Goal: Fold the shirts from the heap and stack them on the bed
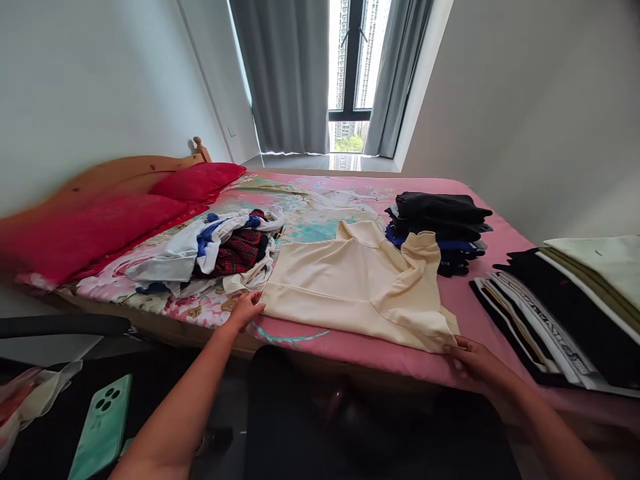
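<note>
A cream shirt (325, 270) lies spread on the bed near its front edge, its near side folded over lengthwise and one sleeve laid across it. My left hand (246, 311) is closed on the corner at the shirt's left end, thumb and fingers pinching the cloth. At the opposite end, my right hand (469, 357) pinches the near right corner, fingertips partly hidden by the fabric. Beside my left hand is a loose heap of clothes (170, 257), white, blue and red plaid. Behind the shirt's right end stands a stack of folded dark clothes (440, 213).
Further right, a row of folded garments (565, 327) lies along the bed edge. Red pillows (115, 223) rest by the wooden headboard (125, 170). A green phone (103, 423) lies on a dark surface at lower left. Grey curtains (285, 73) flank the window.
</note>
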The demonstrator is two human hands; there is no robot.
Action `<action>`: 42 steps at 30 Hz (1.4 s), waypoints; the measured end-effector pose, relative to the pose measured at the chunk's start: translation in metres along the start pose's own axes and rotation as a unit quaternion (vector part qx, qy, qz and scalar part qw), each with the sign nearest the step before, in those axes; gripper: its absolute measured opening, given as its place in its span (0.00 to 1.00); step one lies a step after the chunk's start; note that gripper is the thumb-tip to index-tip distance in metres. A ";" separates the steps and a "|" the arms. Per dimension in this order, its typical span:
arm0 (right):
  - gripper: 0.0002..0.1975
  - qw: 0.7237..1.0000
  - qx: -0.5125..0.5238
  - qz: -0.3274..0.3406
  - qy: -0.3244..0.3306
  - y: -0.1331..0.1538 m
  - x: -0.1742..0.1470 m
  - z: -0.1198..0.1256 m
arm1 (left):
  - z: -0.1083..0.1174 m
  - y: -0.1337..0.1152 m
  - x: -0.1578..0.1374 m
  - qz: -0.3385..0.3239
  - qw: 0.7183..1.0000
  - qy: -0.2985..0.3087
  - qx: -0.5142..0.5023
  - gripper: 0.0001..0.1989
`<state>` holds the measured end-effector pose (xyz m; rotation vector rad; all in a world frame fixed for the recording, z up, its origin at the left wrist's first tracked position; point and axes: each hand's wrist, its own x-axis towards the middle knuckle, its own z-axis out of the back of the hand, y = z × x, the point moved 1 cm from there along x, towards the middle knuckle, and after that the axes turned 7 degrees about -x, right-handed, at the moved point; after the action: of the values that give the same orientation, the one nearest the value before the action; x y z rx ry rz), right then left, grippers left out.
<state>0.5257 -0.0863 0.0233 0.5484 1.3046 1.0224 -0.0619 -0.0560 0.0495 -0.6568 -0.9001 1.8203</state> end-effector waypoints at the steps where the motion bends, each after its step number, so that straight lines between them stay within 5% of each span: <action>1: 0.23 1.000 0.006 -0.012 0.003 -0.004 0.002 -0.002 | -0.001 -0.005 0.002 -0.018 1.000 0.007 0.023 0.27; 7: 0.20 0.998 0.037 -0.043 -0.013 -0.033 0.016 -0.005 | -0.016 -0.036 0.025 -0.102 0.980 0.085 0.148 0.36; 14: 0.20 0.998 0.046 -0.033 -0.012 -0.039 0.017 -0.003 | -0.008 -0.053 0.052 0.007 0.988 0.105 0.111 0.14; 24: 0.19 0.999 0.043 -0.033 -0.003 -0.038 0.016 -0.003 | 0.018 -0.030 0.020 0.122 0.973 0.186 -0.062 0.23; 35: 0.22 0.993 0.108 -0.011 0.035 -0.030 0.003 -0.009 | 0.017 -0.006 -0.004 0.117 0.972 0.128 -0.158 0.25; 42: 0.22 0.999 0.036 -0.021 -0.024 -0.003 -0.010 -0.022 | 0.009 -0.016 -0.007 0.169 0.954 0.152 -0.197 0.26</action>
<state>0.5063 -0.1001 0.0212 0.5929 1.3091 0.9251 -0.0576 -0.0614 0.0679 -1.3755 -0.9912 1.7737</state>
